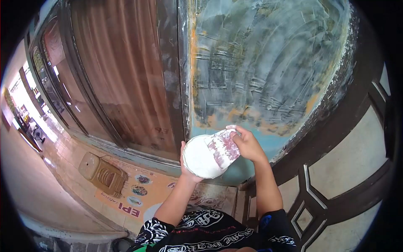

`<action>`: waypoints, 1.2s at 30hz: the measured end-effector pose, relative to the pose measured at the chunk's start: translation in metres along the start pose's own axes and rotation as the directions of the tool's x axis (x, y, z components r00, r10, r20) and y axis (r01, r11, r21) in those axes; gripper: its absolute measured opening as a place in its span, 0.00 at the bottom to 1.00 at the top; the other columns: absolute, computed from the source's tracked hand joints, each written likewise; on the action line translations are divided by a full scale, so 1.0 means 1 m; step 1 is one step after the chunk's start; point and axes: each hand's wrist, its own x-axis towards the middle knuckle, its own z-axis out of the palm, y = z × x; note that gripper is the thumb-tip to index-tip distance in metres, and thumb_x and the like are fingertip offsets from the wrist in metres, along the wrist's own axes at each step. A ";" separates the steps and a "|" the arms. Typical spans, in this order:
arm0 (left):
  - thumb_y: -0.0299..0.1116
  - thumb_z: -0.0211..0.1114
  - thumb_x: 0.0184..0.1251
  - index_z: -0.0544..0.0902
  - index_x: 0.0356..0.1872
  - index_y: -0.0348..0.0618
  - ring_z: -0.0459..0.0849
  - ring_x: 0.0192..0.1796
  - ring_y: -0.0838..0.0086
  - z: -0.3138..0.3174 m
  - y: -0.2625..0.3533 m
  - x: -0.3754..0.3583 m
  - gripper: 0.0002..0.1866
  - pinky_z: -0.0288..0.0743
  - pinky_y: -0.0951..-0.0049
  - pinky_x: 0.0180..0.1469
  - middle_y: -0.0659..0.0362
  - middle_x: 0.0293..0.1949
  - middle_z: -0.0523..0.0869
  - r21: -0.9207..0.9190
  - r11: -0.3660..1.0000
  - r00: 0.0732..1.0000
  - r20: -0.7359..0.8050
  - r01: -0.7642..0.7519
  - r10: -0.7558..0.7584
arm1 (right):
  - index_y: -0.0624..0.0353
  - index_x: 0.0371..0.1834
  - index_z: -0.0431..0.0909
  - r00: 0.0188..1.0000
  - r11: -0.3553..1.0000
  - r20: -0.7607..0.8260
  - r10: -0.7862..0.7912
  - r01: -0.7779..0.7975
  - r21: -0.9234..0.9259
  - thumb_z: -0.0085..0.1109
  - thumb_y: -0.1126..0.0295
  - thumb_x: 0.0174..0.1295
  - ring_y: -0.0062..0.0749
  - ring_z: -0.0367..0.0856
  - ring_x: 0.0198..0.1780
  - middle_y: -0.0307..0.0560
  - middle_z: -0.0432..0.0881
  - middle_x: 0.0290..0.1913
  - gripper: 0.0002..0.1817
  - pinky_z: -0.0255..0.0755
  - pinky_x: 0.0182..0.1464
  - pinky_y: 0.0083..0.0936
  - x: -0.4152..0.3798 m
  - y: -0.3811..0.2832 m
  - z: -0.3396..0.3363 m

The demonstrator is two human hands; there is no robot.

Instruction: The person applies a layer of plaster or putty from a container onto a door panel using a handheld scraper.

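A round container of white paste rests in my left hand, whose fingers wrap around its left side and underside. In my right hand is a flat reddish putty spreader smeared with white paste. Its edge lies over the right part of the container, at the paste. My right thumb presses on the spreader's face. In front of me stands a wall panel with grey-white streaked filler over blue-green paint and orange patches along its edges.
A glass window with a brown curtain is to the left of the panel. A dark framed door stands close on the right. On the floor lie an orange printed banner and a brown plastic stool.
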 end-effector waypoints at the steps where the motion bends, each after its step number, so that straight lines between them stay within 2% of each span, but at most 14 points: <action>1: 0.73 0.43 0.69 0.66 0.73 0.39 0.71 0.71 0.48 -0.001 -0.001 -0.001 0.48 0.61 0.42 0.73 0.45 0.72 0.70 -0.019 1.000 1.000 0.013 0.004 -0.003 | 0.66 0.62 0.74 1.000 1.000 -0.007 0.025 -0.025 -0.005 0.48 0.72 0.76 0.15 0.77 0.40 0.37 0.82 0.41 0.16 0.73 0.44 0.18 -0.001 -0.004 -0.002; 4: 0.73 0.42 0.69 0.66 0.73 0.39 0.70 0.72 0.48 -0.006 0.000 0.002 0.48 0.61 0.41 0.73 0.45 0.72 0.69 -0.112 0.993 0.993 0.110 0.048 -0.036 | 0.65 0.62 0.73 0.999 0.999 0.041 -0.024 0.025 -0.035 0.48 0.71 0.77 0.15 0.77 0.38 0.37 0.83 0.40 0.16 0.72 0.43 0.18 -0.002 0.007 0.000; 10: 0.74 0.42 0.68 0.65 0.74 0.40 0.70 0.72 0.48 -0.002 -0.002 0.001 0.48 0.62 0.42 0.72 0.45 0.73 0.69 -0.111 0.993 0.996 0.086 0.045 -0.036 | 0.65 0.64 0.72 0.999 0.999 -0.022 0.037 -0.036 0.023 0.48 0.70 0.77 0.15 0.76 0.38 0.37 0.82 0.40 0.17 0.72 0.44 0.18 -0.005 -0.001 -0.004; 12: 0.74 0.42 0.69 0.66 0.74 0.40 0.69 0.72 0.48 -0.005 -0.002 0.005 0.48 0.61 0.42 0.73 0.46 0.73 0.68 -0.151 0.987 0.994 0.104 0.055 -0.039 | 0.65 0.64 0.73 0.998 0.998 0.025 -0.053 0.054 -0.044 0.48 0.69 0.77 0.15 0.77 0.38 0.36 0.83 0.40 0.17 0.73 0.43 0.18 -0.002 0.009 -0.003; 14: 0.73 0.42 0.69 0.66 0.73 0.40 0.70 0.72 0.48 -0.004 -0.002 0.004 0.48 0.61 0.43 0.73 0.46 0.73 0.69 -0.087 0.996 0.995 0.094 0.035 -0.026 | 0.65 0.64 0.72 0.998 0.992 0.025 -0.065 0.068 -0.110 0.48 0.70 0.77 0.15 0.77 0.39 0.36 0.83 0.40 0.17 0.73 0.43 0.19 -0.001 0.009 -0.006; 16: 0.73 0.42 0.69 0.66 0.73 0.39 0.71 0.71 0.48 -0.001 -0.001 0.004 0.48 0.62 0.43 0.73 0.45 0.72 0.69 -0.109 0.993 0.995 0.100 0.037 -0.026 | 0.66 0.64 0.72 0.998 0.997 -0.011 0.061 -0.061 0.036 0.48 0.70 0.77 0.16 0.77 0.39 0.37 0.83 0.40 0.17 0.73 0.45 0.19 -0.002 -0.007 -0.008; 20: 0.73 0.43 0.69 0.66 0.73 0.39 0.70 0.72 0.48 -0.006 -0.002 0.009 0.48 0.62 0.43 0.73 0.46 0.73 0.69 0.006 1.000 0.999 0.053 0.000 0.000 | 0.66 0.64 0.73 0.999 0.995 0.046 0.015 -0.011 -0.095 0.48 0.70 0.77 0.16 0.80 0.43 0.38 0.84 0.46 0.17 0.75 0.49 0.19 0.006 0.014 -0.011; 22: 0.73 0.43 0.69 0.66 0.73 0.39 0.70 0.72 0.48 -0.003 -0.002 0.008 0.48 0.62 0.43 0.73 0.46 0.73 0.69 0.004 1.000 0.997 0.070 0.017 -0.018 | 0.66 0.64 0.73 1.000 0.997 0.026 0.011 -0.009 -0.075 0.48 0.70 0.77 0.16 0.80 0.43 0.38 0.84 0.46 0.17 0.75 0.48 0.19 0.005 0.008 -0.012; 24: 0.73 0.43 0.69 0.66 0.73 0.39 0.70 0.72 0.48 -0.002 -0.001 0.007 0.48 0.62 0.43 0.73 0.45 0.72 0.69 -0.003 1.000 0.999 0.053 -0.002 0.002 | 0.66 0.63 0.73 0.999 0.998 -0.013 0.040 -0.039 0.039 0.49 0.71 0.76 0.16 0.79 0.42 0.39 0.84 0.42 0.17 0.74 0.47 0.20 0.006 -0.002 -0.015; 28: 0.73 0.43 0.69 0.66 0.73 0.40 0.70 0.72 0.48 -0.004 -0.001 0.009 0.47 0.62 0.43 0.73 0.46 0.73 0.69 0.012 1.000 1.000 0.016 -0.025 0.024 | 0.66 0.64 0.72 1.000 0.999 0.015 0.016 -0.015 -0.047 0.48 0.72 0.77 0.15 0.79 0.42 0.37 0.84 0.44 0.17 0.75 0.47 0.18 0.006 0.005 -0.014; 30: 0.73 0.42 0.69 0.66 0.73 0.41 0.70 0.72 0.48 -0.008 -0.001 0.011 0.47 0.62 0.43 0.73 0.46 0.73 0.69 0.000 1.000 0.998 0.056 -0.019 0.019 | 0.66 0.65 0.72 0.999 0.999 0.031 0.035 -0.034 -0.022 0.48 0.72 0.77 0.15 0.79 0.41 0.37 0.84 0.44 0.17 0.74 0.46 0.17 0.006 0.000 -0.018; 32: 0.73 0.42 0.69 0.66 0.73 0.41 0.70 0.72 0.48 -0.006 -0.001 0.012 0.47 0.62 0.43 0.73 0.47 0.73 0.69 -0.021 1.000 0.997 0.077 -0.013 0.015 | 0.66 0.64 0.72 0.999 1.000 -0.034 -0.003 0.003 0.024 0.48 0.72 0.76 0.15 0.78 0.40 0.37 0.83 0.42 0.17 0.73 0.45 0.18 0.007 -0.004 -0.022; 34: 0.74 0.42 0.68 0.66 0.73 0.41 0.70 0.72 0.48 -0.002 -0.002 0.013 0.48 0.62 0.43 0.73 0.47 0.73 0.69 0.000 1.000 1.000 0.009 -0.023 0.023 | 0.66 0.65 0.72 0.999 0.999 -0.043 -0.001 0.003 0.050 0.49 0.73 0.76 0.15 0.78 0.40 0.37 0.83 0.42 0.17 0.73 0.45 0.17 0.007 -0.013 -0.024; 36: 0.74 0.42 0.68 0.66 0.74 0.41 0.69 0.72 0.47 -0.001 -0.002 0.016 0.48 0.62 0.42 0.73 0.47 0.73 0.68 -0.070 0.997 0.993 0.121 0.024 -0.015 | 0.66 0.65 0.71 0.998 0.997 -0.056 -0.002 0.006 0.074 0.49 0.73 0.75 0.15 0.78 0.40 0.36 0.83 0.41 0.18 0.73 0.45 0.17 0.008 -0.016 -0.027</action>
